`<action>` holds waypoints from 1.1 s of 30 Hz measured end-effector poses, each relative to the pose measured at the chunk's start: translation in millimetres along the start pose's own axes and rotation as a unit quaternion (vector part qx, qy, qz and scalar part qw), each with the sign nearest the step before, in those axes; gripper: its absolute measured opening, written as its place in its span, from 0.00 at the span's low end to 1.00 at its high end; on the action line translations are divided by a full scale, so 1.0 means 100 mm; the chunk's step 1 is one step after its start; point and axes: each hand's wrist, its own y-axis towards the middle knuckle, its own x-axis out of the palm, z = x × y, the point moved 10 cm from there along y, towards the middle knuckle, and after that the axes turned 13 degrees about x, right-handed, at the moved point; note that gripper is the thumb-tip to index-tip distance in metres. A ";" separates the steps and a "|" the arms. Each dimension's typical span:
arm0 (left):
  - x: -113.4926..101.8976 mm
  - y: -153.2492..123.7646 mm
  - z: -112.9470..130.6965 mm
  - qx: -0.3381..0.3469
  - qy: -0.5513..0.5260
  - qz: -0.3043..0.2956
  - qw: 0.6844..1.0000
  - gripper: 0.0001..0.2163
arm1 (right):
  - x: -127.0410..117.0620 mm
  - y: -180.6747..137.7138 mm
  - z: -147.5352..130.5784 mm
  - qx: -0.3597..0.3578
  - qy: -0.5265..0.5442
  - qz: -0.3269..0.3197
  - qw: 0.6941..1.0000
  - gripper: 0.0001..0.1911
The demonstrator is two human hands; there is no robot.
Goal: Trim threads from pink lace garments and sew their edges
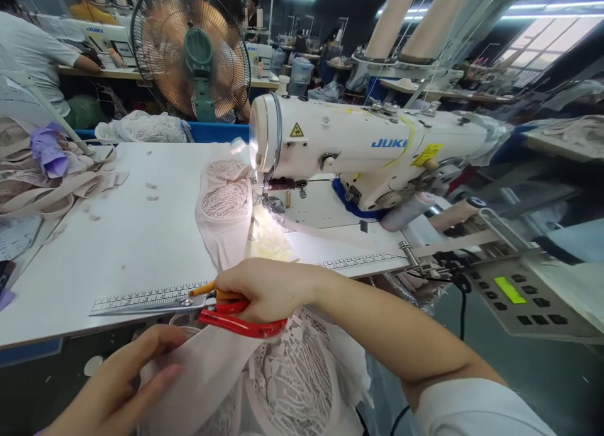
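My right hand (pixel 264 291) is closed around red-handled scissors (pixel 243 323), whose blades point left along the table's front edge. An orange piece beside the handles shows under my fingers; I cannot tell whether it belongs to the scissors. At the lower left, my left hand (pixel 127 376) grips the edge of a pale pink lace bra (pixel 292 379) between thumb and fingers. That bra hangs below the table edge, partly over my lap. Another pale pink lace piece (pixel 224 209) lies flat on the table, its right side beside the needle area of the sewing machine (pixel 340 140).
A printed ruler scale (pixel 151 297) runs along the front of the white table (pixel 117 234). Strips and a purple scrap (pixel 50 150) pile up at the left. Behind stands a large fan (pixel 198 52). Thread cones (pixel 408 211) and a control panel (pixel 519 297) are at the right.
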 end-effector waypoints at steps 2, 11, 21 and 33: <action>0.06 0.14 0.21 0.013 -0.068 0.013 0.998 0.11 | 0.01 0.01 -0.15 -0.019 -0.004 -0.027 0.999 0.14; 0.34 0.27 0.01 -0.152 -0.317 0.024 0.936 0.14 | -0.11 0.08 0.02 -0.006 -0.033 0.015 0.999 0.13; 0.29 0.23 0.13 -0.228 -0.346 0.100 0.905 0.18 | -0.16 0.07 -0.09 -0.040 -0.037 0.036 0.998 0.15; 0.29 0.16 0.09 -0.287 -0.373 0.145 0.870 0.19 | -0.14 0.11 -0.14 -0.077 -0.018 0.034 0.996 0.12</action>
